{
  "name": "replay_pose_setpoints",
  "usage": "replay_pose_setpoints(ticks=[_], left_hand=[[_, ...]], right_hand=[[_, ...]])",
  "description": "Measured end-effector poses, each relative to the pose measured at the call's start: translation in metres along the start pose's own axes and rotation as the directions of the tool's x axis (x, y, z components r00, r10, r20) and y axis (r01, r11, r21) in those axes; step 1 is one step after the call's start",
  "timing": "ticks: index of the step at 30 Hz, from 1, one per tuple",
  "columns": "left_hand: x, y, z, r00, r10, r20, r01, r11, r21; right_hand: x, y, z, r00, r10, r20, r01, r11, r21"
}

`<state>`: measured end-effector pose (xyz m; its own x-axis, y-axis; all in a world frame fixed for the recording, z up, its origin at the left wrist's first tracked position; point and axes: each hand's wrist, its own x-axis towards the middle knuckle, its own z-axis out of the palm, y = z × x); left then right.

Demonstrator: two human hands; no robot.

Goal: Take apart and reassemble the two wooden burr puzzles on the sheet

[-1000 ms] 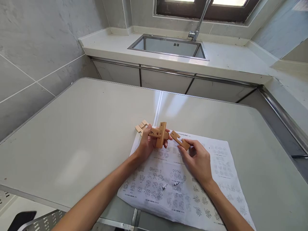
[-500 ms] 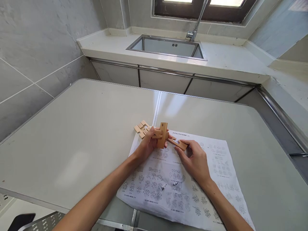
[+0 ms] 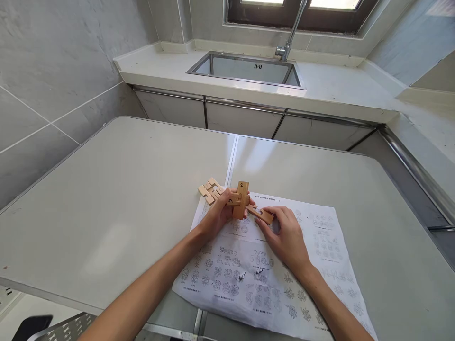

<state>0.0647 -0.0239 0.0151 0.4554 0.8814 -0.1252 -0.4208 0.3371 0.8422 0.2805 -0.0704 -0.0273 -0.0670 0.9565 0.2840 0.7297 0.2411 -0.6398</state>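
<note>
My left hand (image 3: 221, 212) is closed around joined wooden puzzle pieces (image 3: 241, 201), a notched bar crossed by an upright one marked "2". Between the thumb and fingers of my right hand (image 3: 286, 232) is another notched wooden puzzle piece (image 3: 263, 216), its far end reaching the joined pieces. Whether that end sits inside them cannot be made out. Several loose, lighter wooden pieces (image 3: 206, 190) lie together on the table just beyond my left hand. Under both hands spreads a creased paper sheet (image 3: 256, 293) printed with small line diagrams.
The pale folding table (image 3: 124, 189) has a seam down its middle. Beyond it runs a white counter (image 3: 337, 83) with a steel sink (image 3: 249, 68) and a faucet (image 3: 284, 49). A grey tiled wall (image 3: 64, 61) stands at the left. A dark object (image 3: 31, 327) shows below the table's near-left edge.
My right hand has moved slightly left, bringing its notched piece closer to the joined pieces. The joined pieces in my left hand have shifted very slightly right.
</note>
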Motion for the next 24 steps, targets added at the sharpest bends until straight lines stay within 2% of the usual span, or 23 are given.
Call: replay_pose_setpoints(ticks=[16, 21, 24], left_hand=[[0.001, -0.001, -0.003, 1.0, 0.019, 0.025, -0.019, 1.0, 0.007], [0.0, -0.002, -0.003, 0.999, 0.021, 0.036, -0.022, 0.999, 0.04], [-0.001, -0.002, -0.003, 1.0, 0.013, 0.021, -0.015, 0.997, 0.076]], right_hand=[[0.0, 0.001, 0.001, 1.0, -0.011, 0.003, 0.011, 1.0, 0.006], [0.001, -0.007, -0.001, 0.993, 0.005, -0.121, 0.008, 0.994, 0.109], [0.001, -0.014, -0.004, 0.976, -0.043, -0.213, 0.079, 0.984, 0.162]])
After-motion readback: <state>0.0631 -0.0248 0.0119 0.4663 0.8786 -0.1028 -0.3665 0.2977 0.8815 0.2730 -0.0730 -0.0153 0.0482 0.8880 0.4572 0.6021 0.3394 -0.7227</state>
